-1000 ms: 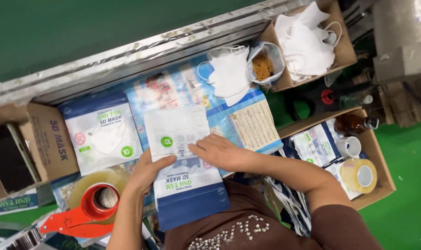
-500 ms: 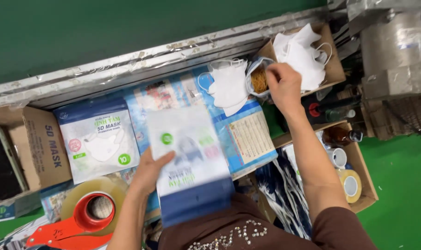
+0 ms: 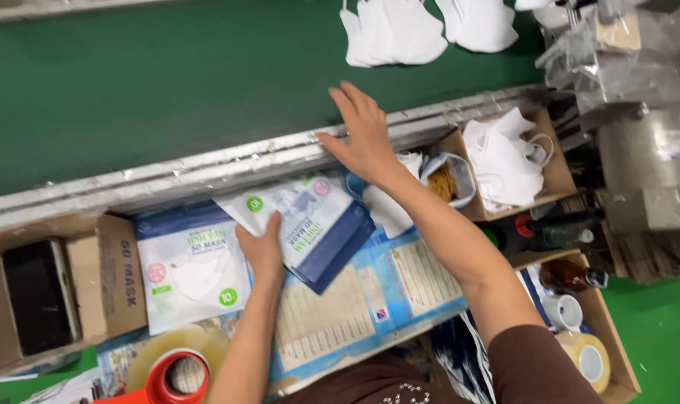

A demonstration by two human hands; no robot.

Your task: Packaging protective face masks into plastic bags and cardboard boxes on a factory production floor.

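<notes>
While the left hand (image 3: 261,251) pinches the mask pouch (image 3: 304,224) by one edge over the worktable leaflets and the right hand (image 3: 364,135) reaches spread (empty) across the metal rail (image 3: 205,168), the pouch may slip; grip looks thin.

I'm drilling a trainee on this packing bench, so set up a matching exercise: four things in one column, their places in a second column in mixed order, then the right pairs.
Things:
1. left hand
2. right hand
3. loose white masks
4. tape roll with red core

Places:
A. on the green belt at the top
B. bottom edge of the picture, below the flat mask pack
C. gripping the blue and white pouch
D. spread open over the metal rail, holding nothing

Pairs: 1-C, 2-D, 3-A, 4-B
</notes>
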